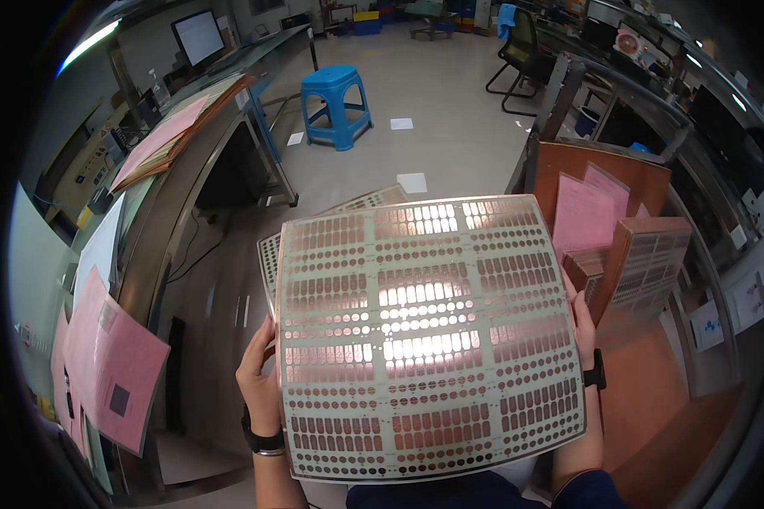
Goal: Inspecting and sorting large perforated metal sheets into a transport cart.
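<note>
A large patterned panel is held up in front of the person's body, tilted so that its face shows to the camera. Rows of small coppery ovals and dots cover it in blocks on a pale green ground, and a bright glare sits across its middle.

The left hand is closed about the panel's left edge, and the right hand grips the right edge, its fingers partly hidden behind the sheet. A second panel with similar dots shows behind the first, jutting out at the upper left — whether the left hand also has hold of it, I cannot tell. Dark bands circle both wrists.

Along the left runs a counter, with a pink sheet on top of a stack farther back and a pink sleeve hanging over its near edge. On the right stands a metal-framed rack; upright in it are a block of panels and some pink papers, just beyond the right hand. Ahead on the grey floor stand a blue stool and, farther off, an office chair.
</note>
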### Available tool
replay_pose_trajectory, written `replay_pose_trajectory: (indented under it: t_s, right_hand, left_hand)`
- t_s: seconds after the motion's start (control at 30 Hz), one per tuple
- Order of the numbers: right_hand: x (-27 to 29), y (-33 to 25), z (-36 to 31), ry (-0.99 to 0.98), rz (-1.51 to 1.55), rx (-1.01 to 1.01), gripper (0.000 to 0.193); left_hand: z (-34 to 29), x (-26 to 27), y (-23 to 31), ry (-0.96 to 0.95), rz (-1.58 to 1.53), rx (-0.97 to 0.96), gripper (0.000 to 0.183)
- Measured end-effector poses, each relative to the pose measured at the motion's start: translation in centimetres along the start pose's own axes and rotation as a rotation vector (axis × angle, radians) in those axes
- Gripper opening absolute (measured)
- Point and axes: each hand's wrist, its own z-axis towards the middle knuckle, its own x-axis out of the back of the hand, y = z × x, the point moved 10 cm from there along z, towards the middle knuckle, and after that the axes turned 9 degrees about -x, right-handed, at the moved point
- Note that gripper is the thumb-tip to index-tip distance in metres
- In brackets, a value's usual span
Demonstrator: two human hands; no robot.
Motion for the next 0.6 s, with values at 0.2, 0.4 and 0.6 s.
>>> replay_pose_trajectory:
  t_s: [0.2, 0.4, 0.6]
  right_hand:
    - [1.9, 0.5, -1.6, 0.083, -0.198, -0.073, 0.053]
    - [1.1, 0.0, -1.5, 0.032, -0.176, -0.045, 0.052]
    - [0.4, -1.1, -1.8, 0.039, -0.183, 0.018, 0.058]
  left_hand:
    - [-1.1, 0.5, -2.1, 0.002, 0.074, 0.06, 0.042]
    - [-1.2, 1.0, -2.0, 0.038, 0.084, 0.045, 0.04]
    - [-1.1, 0.3, -1.9, 0.036, -0.051, 0.027, 0.036]
